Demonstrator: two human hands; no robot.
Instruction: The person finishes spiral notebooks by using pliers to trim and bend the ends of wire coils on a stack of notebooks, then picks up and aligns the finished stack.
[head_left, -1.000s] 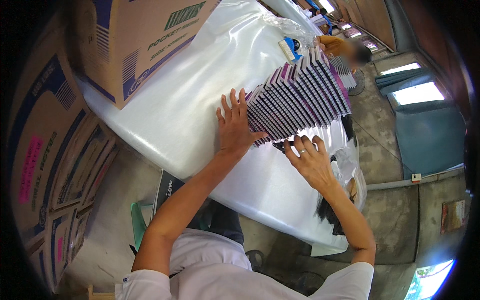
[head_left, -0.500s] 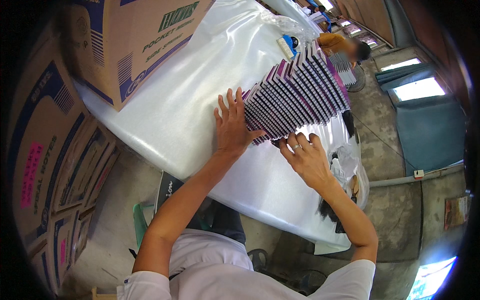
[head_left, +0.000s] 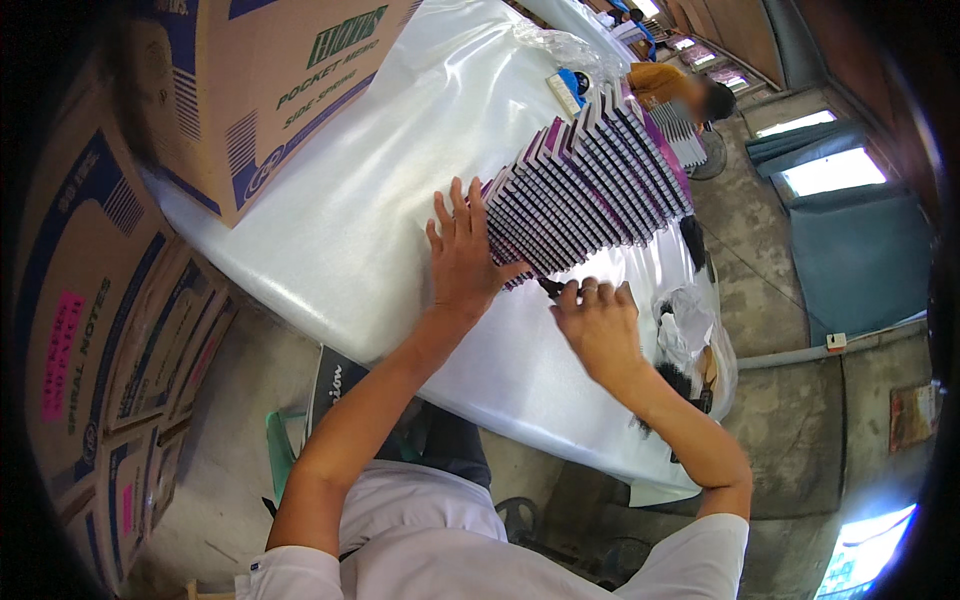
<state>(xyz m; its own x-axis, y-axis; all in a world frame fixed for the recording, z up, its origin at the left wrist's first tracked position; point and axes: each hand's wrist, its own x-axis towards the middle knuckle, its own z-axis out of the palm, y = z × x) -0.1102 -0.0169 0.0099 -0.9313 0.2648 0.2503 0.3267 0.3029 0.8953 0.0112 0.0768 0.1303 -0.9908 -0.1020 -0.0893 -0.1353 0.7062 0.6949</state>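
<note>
A tall stack of spiral notebooks (head_left: 590, 185) with black coils and purple-and-white edges rises from the white-covered table. My left hand (head_left: 460, 255) rests against the stack's left end, fingers spread and thumb along the lowest coils. Just below the coiled edge is my right hand (head_left: 603, 335), its fingers curled around a small black tool (head_left: 550, 287). The tool's tip points at the coils near my left thumb. Most of it is hidden in the fingers, so its kind cannot be made out.
A large carton (head_left: 290, 100) stands on the table at the far left, with more stacked cartons (head_left: 90, 300) beside the table. A clear plastic bag (head_left: 690, 325) and a black brush (head_left: 672, 378) lie at the right edge. Beyond the stack is another person (head_left: 665, 85).
My right hand has turned and drawn slightly down from the coils, showing more of the black tool. My left hand stays almost in place against the stack.
</note>
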